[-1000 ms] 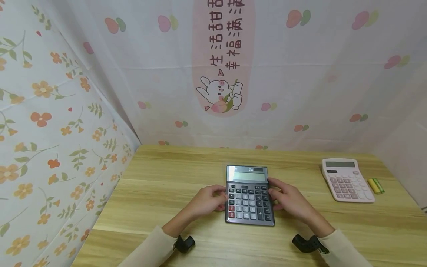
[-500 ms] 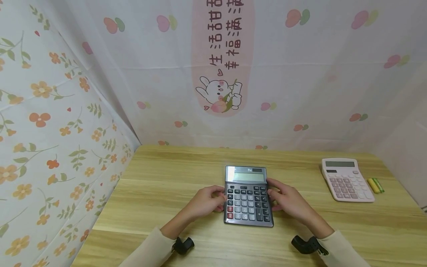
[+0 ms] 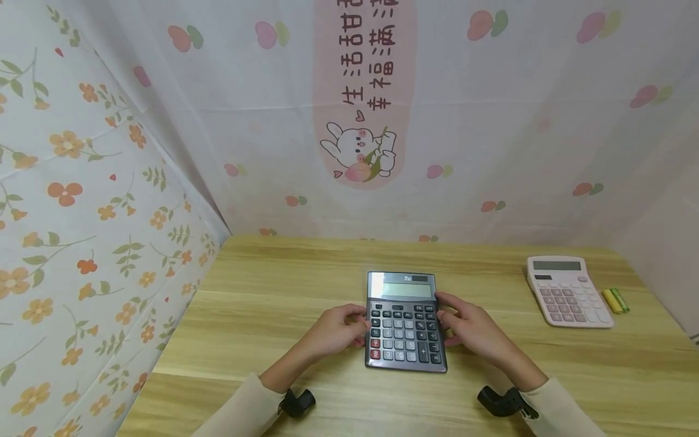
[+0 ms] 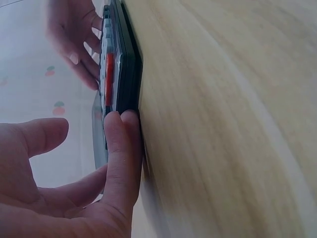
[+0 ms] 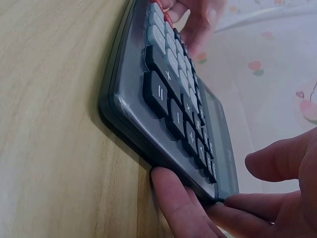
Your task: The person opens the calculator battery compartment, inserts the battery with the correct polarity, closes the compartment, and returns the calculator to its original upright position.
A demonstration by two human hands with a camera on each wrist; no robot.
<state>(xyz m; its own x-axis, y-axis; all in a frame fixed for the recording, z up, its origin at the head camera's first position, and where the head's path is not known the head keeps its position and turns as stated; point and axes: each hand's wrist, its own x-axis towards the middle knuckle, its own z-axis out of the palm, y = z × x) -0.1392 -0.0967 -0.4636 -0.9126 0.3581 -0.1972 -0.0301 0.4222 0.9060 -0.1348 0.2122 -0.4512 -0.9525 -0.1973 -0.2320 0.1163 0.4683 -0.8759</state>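
Observation:
A dark grey desk calculator [image 3: 406,321] with grey, black and red keys lies face up on the wooden table, its display at the far end. My left hand [image 3: 338,331] is at its left side. In the left wrist view, extended fingertips [image 4: 121,121] touch the calculator's edge while the thumb stands apart from it. On the opposite side, my right hand [image 3: 469,321] has its fingers [image 5: 173,193] along the right edge. The right thumb [image 5: 272,161] is raised off the calculator in the right wrist view.
A pale pink calculator [image 3: 569,291] lies at the right of the table [image 3: 284,273], with yellow-green batteries [image 3: 615,301] beside it. Patterned cloth [image 3: 464,121] hangs behind the table, and flowered cloth [image 3: 104,243] covers the left side. Each wrist carries a black mount [image 3: 297,402].
The dark calculator has shifted very slightly left and towards me, with both hands staying at its sides. The head view has tilted a little.

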